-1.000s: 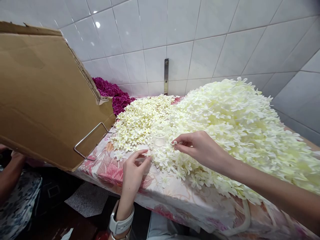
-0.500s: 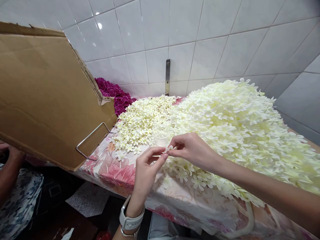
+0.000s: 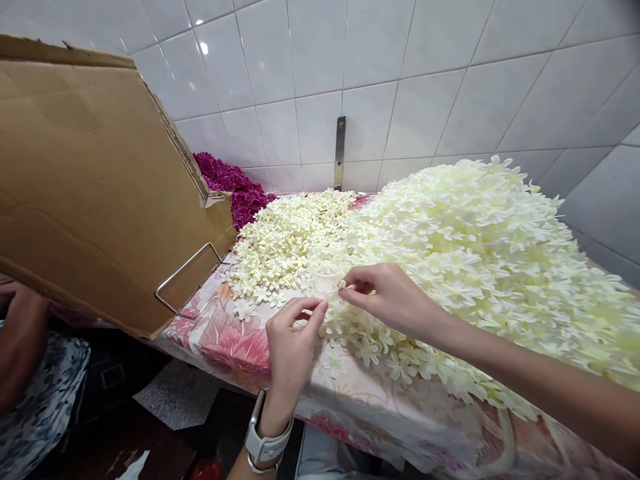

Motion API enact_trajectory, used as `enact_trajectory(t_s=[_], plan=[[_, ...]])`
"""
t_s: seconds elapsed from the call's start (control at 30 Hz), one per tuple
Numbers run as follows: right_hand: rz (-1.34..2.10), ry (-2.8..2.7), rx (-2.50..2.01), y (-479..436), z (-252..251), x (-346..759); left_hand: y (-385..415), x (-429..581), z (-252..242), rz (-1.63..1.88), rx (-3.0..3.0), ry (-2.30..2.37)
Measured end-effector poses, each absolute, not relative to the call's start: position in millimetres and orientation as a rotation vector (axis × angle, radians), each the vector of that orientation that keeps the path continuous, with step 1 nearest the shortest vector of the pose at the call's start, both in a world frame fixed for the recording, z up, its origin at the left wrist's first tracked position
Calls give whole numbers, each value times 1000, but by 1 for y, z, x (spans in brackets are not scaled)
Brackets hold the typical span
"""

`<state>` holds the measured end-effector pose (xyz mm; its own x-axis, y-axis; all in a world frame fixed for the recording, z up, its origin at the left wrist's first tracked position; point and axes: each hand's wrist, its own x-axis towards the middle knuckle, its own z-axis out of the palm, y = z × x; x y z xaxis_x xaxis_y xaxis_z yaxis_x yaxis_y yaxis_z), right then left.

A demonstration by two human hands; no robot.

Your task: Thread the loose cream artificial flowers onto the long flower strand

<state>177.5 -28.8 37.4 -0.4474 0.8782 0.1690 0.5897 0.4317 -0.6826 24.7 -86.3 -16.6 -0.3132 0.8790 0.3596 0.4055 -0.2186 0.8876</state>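
Note:
My left hand (image 3: 295,337) is in front of the flowers, thumb and forefinger pinched together; whatever is between them is too small to make out. A short gap to the right, my right hand (image 3: 387,293) also pinches, with a small whitish bit at its fingertips whose kind I cannot tell. Just beyond the fingertips stands a small clear plastic cup (image 3: 325,283), partly covered by my right hand. Larger white artificial flowers (image 3: 460,233) are heaped under and behind my right hand. A lower spread of smaller cream flowers (image 3: 280,243) lies behind the cup.
A tall cardboard sheet or box side (image 3: 95,173) leans at the left, with a bent metal wire frame (image 3: 183,270) by it. Purple flowers (image 3: 240,190) lie behind. The flowered tablecloth (image 3: 235,347) covers the table. Another person's arm (image 3: 23,340) shows at far left.
My hands have drawn apart; before, their fingertips met around a white flower. The view has shifted slightly.

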Motion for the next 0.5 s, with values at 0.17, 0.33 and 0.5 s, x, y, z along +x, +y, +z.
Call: enact_trajectory(t_s=[0.17, 0.33, 0.5], plan=[[680, -2095, -1278, -25, 39, 185, -86, 14, -19, 1538, 1573, 1810], [723, -2139, -1210, -26, 35, 185, -83, 14, -17, 1416, 1687, 1873], [792, -2150, -1159, -28, 33, 177, -81, 25, -11, 1411, 1784, 1678]])
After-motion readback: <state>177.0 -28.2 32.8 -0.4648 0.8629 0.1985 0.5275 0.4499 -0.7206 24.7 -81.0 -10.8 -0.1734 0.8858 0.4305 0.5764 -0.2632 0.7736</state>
